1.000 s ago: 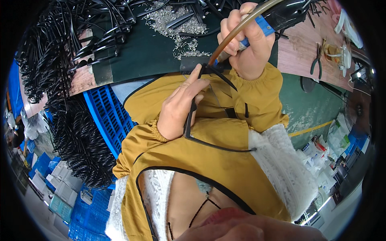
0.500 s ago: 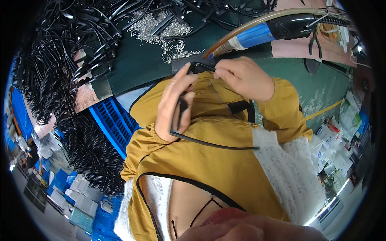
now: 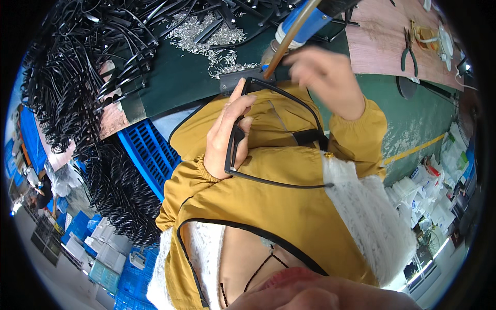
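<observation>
My left hand (image 3: 225,129) is closed around the front of a pair of black glasses (image 3: 281,182). One temple reaches right across my mustard apron, and the other bends out from the far end toward the right. The far hinge sits against a small dark metal block (image 3: 232,81) at the table edge. My right hand (image 3: 328,80), smeared by motion, is raised right of the block, below a blue power screwdriver (image 3: 305,26) with a brown tube (image 3: 289,44) along it. Whether its fingers hold anything cannot be made out.
Small silver pins (image 3: 206,39) lie heaped on the dark green mat (image 3: 170,77). Black temples (image 3: 77,67) pile up at the left. Pliers (image 3: 408,54) lie on the pinkish board (image 3: 377,36) at the right. A blue crate (image 3: 147,152) stands beside my lap.
My right hand has let go of the temple and moved right and up. The screwdriver has swung from lying rightward to a steeper tilt. My left hand keeps its hold.
</observation>
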{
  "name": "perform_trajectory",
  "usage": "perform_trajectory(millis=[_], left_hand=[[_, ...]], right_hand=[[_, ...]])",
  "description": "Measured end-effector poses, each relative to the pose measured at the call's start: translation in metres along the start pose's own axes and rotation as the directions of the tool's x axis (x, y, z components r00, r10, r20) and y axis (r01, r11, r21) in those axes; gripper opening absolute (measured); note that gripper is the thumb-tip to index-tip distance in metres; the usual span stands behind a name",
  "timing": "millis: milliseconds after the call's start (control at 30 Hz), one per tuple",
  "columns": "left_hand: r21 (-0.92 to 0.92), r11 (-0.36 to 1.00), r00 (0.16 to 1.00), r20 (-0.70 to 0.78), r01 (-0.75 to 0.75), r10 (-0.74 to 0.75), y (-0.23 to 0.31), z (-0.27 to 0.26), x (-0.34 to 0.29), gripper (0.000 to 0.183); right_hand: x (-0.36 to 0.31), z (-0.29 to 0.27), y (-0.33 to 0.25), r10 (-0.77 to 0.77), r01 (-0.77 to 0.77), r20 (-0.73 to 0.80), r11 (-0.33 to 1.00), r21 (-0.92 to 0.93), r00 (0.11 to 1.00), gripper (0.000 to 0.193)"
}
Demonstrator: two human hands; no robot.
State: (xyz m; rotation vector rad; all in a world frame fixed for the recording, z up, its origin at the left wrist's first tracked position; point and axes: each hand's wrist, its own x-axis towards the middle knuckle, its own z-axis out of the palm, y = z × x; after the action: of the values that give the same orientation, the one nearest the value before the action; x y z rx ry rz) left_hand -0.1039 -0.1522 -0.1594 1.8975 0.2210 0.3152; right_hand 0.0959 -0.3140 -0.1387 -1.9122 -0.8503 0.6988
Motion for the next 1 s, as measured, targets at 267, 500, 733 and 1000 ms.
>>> perform_trajectory(millis=[267, 500, 733, 1000], left_hand=[[0.005, 1.000, 0.998, -0.062, -0.025, 0.025, -0.009, 0.007, -0.006, 0.044], [0.088, 0.992, 0.995, -0.040, -0.090, 0.094, -0.010, 0.003, -0.003, 0.046], [0.079, 0.995, 0.998, -0.023, -0.064, 0.066, -0.010, 0.001, -0.006, 0.041], [0.074, 0.985, 0.983, -0.083, -0.159, 0.165, -0.018, 0.005, -0.004, 0.044]], right_hand=[[0.101, 0.031, 0.007, -0.358, 0.587, -0.476, 0.337, 0.736, 0.803, 0.060], [0.092, 0.039, 0.003, -0.313, 0.341, -0.282, 0.154, 0.927, 0.907, 0.045], [0.100, 0.044, -0.010, -0.232, 0.256, -0.190, 0.300, 0.919, 0.954, 0.026], [0.091, 0.043, -0.012, -0.142, 0.156, -0.133, 0.166, 0.974, 0.981, 0.014]])
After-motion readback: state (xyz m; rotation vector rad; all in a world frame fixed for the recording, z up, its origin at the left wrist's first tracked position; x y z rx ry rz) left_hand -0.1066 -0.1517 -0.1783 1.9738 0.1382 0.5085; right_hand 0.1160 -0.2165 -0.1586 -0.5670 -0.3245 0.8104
